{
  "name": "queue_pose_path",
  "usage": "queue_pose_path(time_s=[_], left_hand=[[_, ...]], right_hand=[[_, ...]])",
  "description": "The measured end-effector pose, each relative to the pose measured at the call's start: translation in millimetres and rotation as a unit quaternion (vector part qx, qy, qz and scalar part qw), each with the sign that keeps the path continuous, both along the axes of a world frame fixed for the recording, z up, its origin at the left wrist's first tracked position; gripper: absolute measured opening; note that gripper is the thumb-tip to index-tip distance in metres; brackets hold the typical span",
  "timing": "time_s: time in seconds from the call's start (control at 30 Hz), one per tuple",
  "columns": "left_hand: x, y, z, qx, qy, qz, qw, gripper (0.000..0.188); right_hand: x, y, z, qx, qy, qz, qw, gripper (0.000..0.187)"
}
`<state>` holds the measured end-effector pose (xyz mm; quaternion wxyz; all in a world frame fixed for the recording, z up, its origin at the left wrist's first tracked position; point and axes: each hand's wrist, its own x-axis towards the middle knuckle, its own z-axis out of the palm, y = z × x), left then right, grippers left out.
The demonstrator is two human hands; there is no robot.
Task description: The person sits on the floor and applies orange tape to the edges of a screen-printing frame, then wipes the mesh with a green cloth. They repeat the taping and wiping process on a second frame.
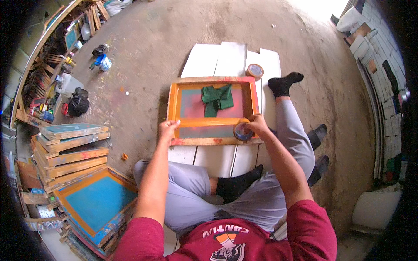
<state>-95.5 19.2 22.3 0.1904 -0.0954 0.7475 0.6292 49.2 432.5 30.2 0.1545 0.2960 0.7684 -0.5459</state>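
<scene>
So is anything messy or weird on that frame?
Yes: a crumpled green cloth lies bunched on the frame's mesh, and red stains smear its wooden edges. The right hand holds a tape roll; the left hand presses the tape down.

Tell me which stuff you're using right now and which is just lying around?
In use: left hand and right hand on the wooden screen frame, tape roll, orange tape strip.

Lying about: green cloth, spare tape roll, stacked frames, black bag.

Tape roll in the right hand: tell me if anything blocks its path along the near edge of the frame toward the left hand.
Nothing visible does. The tape roll sits at the frame's near right corner; the green cloth lies farther up.
</scene>
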Motion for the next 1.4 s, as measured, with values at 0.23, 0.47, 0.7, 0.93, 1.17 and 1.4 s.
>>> queue_pose_path(time_s=[0.23,0.47,0.7,0.93,1.17,1.4], left_hand=[[-5,-15,70,0.112,0.011,-0.06,0.992,0.021],[21,-29,58,0.086,0.019,-0.046,0.995,0.02],[41,-54,12,0.062,-0.051,-0.034,0.996,0.022],[50,-69,-27,-0.055,-0.041,-0.061,0.996,0.027],[48,-56,-26,-0.052,-0.007,-0.038,0.998,0.025],[41,-57,-19,0.009,-0.019,-0.007,1.0,0.025]], right_hand=[[21,-5,111,0.033,0.246,0.086,0.965,0.054],[64,34,108,0.278,0.225,0.273,0.893,0.054],[109,49,106,0.222,0.137,0.199,0.945,0.067],[116,47,99,0.168,0.142,0.19,0.957,0.062],[107,47,116,0.242,0.158,0.236,0.928,0.055],[95,63,115,0.165,0.197,0.187,0.948,0.065]])
